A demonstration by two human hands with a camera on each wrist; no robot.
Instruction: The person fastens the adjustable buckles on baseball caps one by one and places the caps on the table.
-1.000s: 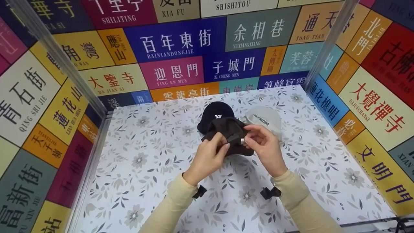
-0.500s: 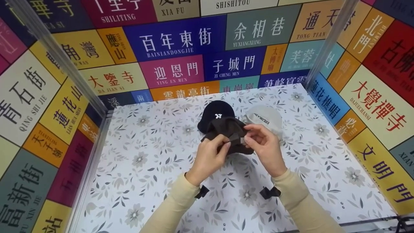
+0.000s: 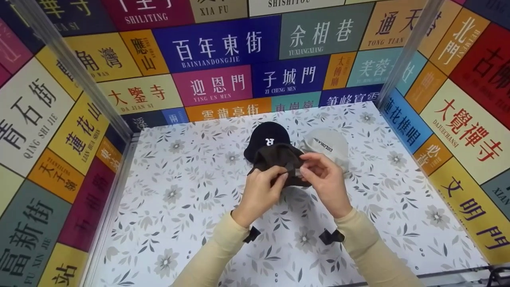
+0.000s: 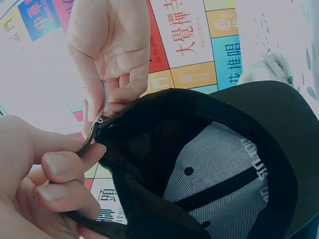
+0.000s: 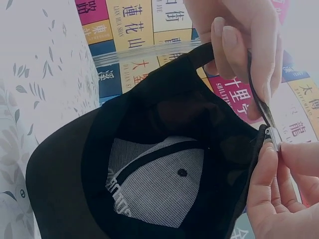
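Note:
Both hands hold a dark brown baseball cap [image 3: 275,154] above the table, its underside and white mesh lining visible in the wrist views. My left hand [image 3: 261,193] pinches the cap's back strap [image 5: 258,94] between thumb and fingers. A small metal buckle [image 5: 273,138] at the other side of the back opening is pinched by my right hand [image 3: 328,183]. In the right wrist view the strap runs up to the buckle; whether it passes through cannot be told. The cap's brim [image 4: 279,107] points away from the hands.
Behind the held cap, a black cap [image 3: 267,133] with a white letter and a light grey cap [image 3: 328,139] with dark lettering sit on the flower-patterned table [image 3: 171,223]. Colourful sign-printed panels [image 3: 217,44] enclose the back and sides.
My left hand has shifted slightly right and up, closer to the right hand, with the strap still pinched. The right hand stays nearly in place at the buckle.

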